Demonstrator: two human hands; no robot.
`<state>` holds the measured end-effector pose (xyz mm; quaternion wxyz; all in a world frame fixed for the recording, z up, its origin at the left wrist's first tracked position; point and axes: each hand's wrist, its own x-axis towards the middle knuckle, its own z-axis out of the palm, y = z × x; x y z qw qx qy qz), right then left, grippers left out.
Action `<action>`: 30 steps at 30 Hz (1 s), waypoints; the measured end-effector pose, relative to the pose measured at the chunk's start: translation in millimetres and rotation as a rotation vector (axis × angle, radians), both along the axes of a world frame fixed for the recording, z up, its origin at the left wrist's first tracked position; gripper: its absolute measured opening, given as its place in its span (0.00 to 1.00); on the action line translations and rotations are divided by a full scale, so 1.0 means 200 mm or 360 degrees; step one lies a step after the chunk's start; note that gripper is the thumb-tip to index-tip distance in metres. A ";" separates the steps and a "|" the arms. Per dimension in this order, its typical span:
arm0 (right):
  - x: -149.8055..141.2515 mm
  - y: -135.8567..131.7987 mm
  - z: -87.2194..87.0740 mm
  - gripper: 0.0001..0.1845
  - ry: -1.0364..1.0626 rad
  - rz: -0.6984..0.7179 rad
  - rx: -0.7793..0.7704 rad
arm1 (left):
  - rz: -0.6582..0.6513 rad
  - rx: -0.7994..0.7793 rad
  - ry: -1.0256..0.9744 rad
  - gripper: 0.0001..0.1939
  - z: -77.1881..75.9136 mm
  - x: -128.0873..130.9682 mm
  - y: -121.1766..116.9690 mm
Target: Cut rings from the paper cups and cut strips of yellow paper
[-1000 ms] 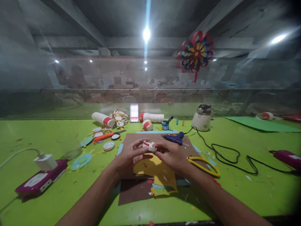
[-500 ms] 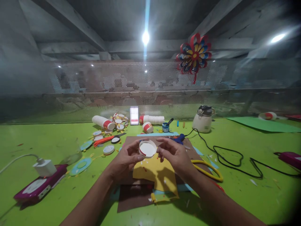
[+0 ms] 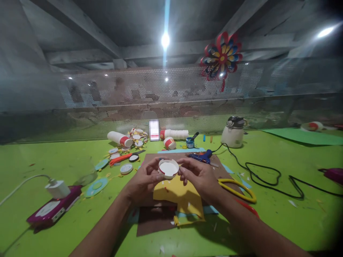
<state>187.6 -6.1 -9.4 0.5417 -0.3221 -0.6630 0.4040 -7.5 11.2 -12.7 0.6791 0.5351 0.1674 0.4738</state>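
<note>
A shallow white paper cup base [image 3: 168, 169] with a red patch on its rim is held up between my hands. My left hand [image 3: 150, 175] grips its left side, thumb in front and fingers behind. On the right edge, the thumb and fingertips of my right hand [image 3: 195, 172] pinch the rim. Beneath them lies yellow paper [image 3: 171, 192] on a dark brown board [image 3: 152, 221]. A blue glue gun [image 3: 205, 157] rests just beyond my right hand. Yellow-handled scissors [image 3: 241, 191] lie beside my right forearm, partly covered by it.
Left of the board are an orange cutter knife [image 3: 123, 158], round cut pieces [image 3: 126, 169] and a purple power strip [image 3: 55, 205]. Stacked paper cups [image 3: 119, 139], a lit phone [image 3: 154, 130], a blue paint jar [image 3: 190, 142] and a pot [image 3: 232, 134] stand behind. A black cord [image 3: 264, 173] loops at right.
The view has shifted slightly, so the table items sit a little further right. Both hands keep their grip on the cup base, which appears tilted a bit flatter.
</note>
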 end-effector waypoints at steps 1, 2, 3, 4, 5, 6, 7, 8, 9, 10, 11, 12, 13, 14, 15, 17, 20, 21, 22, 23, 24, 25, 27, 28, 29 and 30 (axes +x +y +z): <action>0.00 0.00 0.00 0.12 -0.0006 -0.0004 0.0004 | -0.0001 0.0003 0.0018 0.23 0.00 0.00 0.00; 0.00 0.00 0.00 0.12 -0.0013 -0.0007 0.0009 | 0.0000 0.0004 0.0036 0.23 0.00 0.00 0.00; 0.00 0.00 0.00 0.12 -0.0022 -0.0010 0.0014 | 0.0001 0.0003 0.0051 0.23 0.00 -0.01 0.00; 0.00 0.00 0.00 0.12 -0.0032 -0.0013 0.0019 | 0.0005 0.0003 0.0058 0.23 0.00 -0.01 0.00; 0.00 0.00 0.00 0.12 -0.0043 -0.0015 0.0025 | 0.0006 0.0003 0.0058 0.24 0.00 -0.01 0.00; 0.00 0.00 0.00 0.12 -0.0054 -0.0020 0.0031 | 0.0006 0.0003 0.0052 0.24 -0.01 -0.02 0.01; 0.00 0.00 0.00 0.12 -0.0066 -0.0028 0.0035 | 0.0011 0.0001 0.0042 0.24 -0.01 -0.02 0.01; 0.00 0.00 0.00 0.12 -0.0080 -0.0040 0.0037 | 0.0018 -0.0002 0.0033 0.25 -0.02 -0.03 0.01; 0.00 0.00 0.00 0.12 -0.0095 -0.0056 0.0039 | 0.0027 -0.0006 0.0024 0.25 -0.02 -0.03 0.01; -0.01 -0.01 0.00 0.12 -0.0115 -0.0073 0.0042 | 0.0033 -0.0009 0.0013 0.25 -0.02 -0.03 0.01; -0.01 -0.01 0.00 0.12 -0.0141 -0.0091 0.0046 | 0.0038 -0.0013 0.0002 0.24 -0.01 -0.03 0.01; -0.01 -0.01 0.00 0.13 -0.0175 -0.0109 0.0051 | 0.0038 -0.0021 -0.0008 0.23 -0.01 -0.03 0.01; -0.02 -0.01 0.00 0.13 -0.0218 -0.0127 0.0059 | 0.0034 -0.0030 -0.0017 0.22 0.00 -0.03 0.01; -0.02 0.00 0.00 0.14 -0.0275 -0.0144 0.0066 | 0.0028 -0.0041 -0.0022 0.21 0.01 -0.02 0.01; -0.01 0.00 0.01 0.15 -0.0347 -0.0165 0.0075 | 0.0026 -0.0054 -0.0027 0.20 0.02 -0.02 0.00; 0.01 -0.01 0.03 0.15 -0.0544 -0.0213 0.0101 | 0.0033 -0.0068 -0.0046 0.19 0.04 -0.02 0.00; 0.12 -0.03 0.07 0.12 -0.0949 -0.0292 0.0173 | 0.0065 -0.0067 -0.0104 0.19 0.05 -0.02 -0.01; 0.18 -0.04 0.09 0.11 -0.1098 -0.0317 0.0202 | 0.0079 -0.0073 -0.0121 0.19 0.05 -0.02 -0.01; 0.24 -0.06 0.10 0.11 -0.1239 -0.0336 0.0222 | 0.0093 -0.0084 -0.0134 0.19 0.05 -0.02 -0.01; 0.31 -0.08 0.10 0.11 -0.1375 -0.0354 0.0235 | 0.0108 -0.0099 -0.0143 0.19 0.05 -0.02 -0.01; 0.38 -0.09 0.10 0.11 -0.1495 -0.0378 0.0239 | 0.0124 -0.0118 -0.0150 0.19 0.04 -0.02 -0.01; 0.44 -0.11 0.09 0.12 -0.1600 -0.0399 0.0247 | 0.0141 -0.0138 -0.0155 0.19 0.04 -0.02 0.00; 0.54 -0.14 0.06 0.11 -0.1799 -0.0407 0.0239 | 0.0171 -0.0172 -0.0168 0.17 0.03 -0.01 0.00; 0.57 -0.16 0.04 0.11 -0.1877 -0.0405 0.0232 | 0.0180 -0.0183 -0.0170 0.17 0.03 -0.01 0.00; 0.60 -0.17 0.01 0.11 -0.1938 -0.0391 0.0228 | 0.0184 -0.0189 -0.0167 0.16 0.03 -0.01 0.01; 0.61 -0.17 -0.01 0.11 -0.1980 -0.0380 0.0225 | 0.0182 -0.0192 -0.0159 0.16 0.03 0.00 0.01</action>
